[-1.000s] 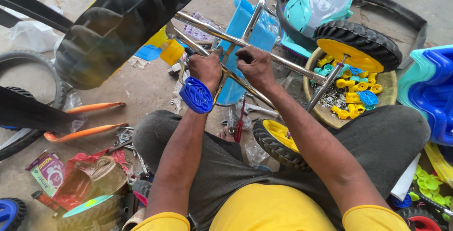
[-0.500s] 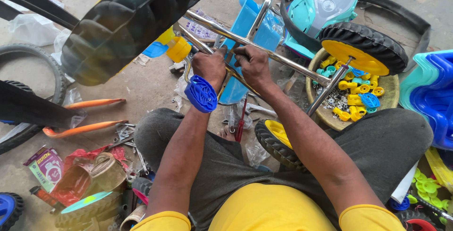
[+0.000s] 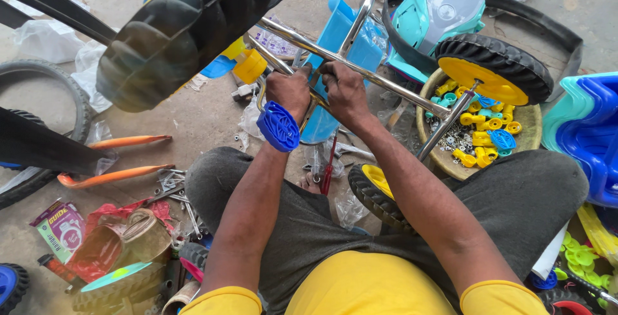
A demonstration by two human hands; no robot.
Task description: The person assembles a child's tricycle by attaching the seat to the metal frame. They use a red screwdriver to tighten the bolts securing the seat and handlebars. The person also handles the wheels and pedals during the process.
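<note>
1. Both hands are closed on the metal frame (image 3: 360,70) of a small tricycle. The fingers (image 3: 283,78) of the left hand (image 3: 290,93) curl tightly around a tube where several tubes meet. The right hand (image 3: 344,93) grips just beside it, knuckles up. I cannot tell if a small tool or bolt is hidden under the fingers.

2. Compared with one second ago, the two hands have moved a little up and closer together on the frame. The black front wheel (image 3: 193,25) at the top left has also come nearer to the camera. I judge that the person pressed or turned something at this joint, so the work is at the fastening of the tubes and is not finished.

3. A blue round plastic part (image 3: 278,126) sits on the left wrist like a bracelet.

4. The frame lies over the knees of the seated person. Its long axis goes from the upper left to the lower right. The front end points to the upper left, toward the black wheel. The back end carries a wheel with a yellow hub (image 3: 494,70) on the right and a second yellow wheel (image 3: 376,196) near the lap.

5. Further out, a basket (image 3: 534,122) of small yellow and blue parts stands on the right. A red screwdriver (image 3: 328,170) lies on the floor between the legs, and two orange strips (image 3: 116,160) lie on the left.
</note>
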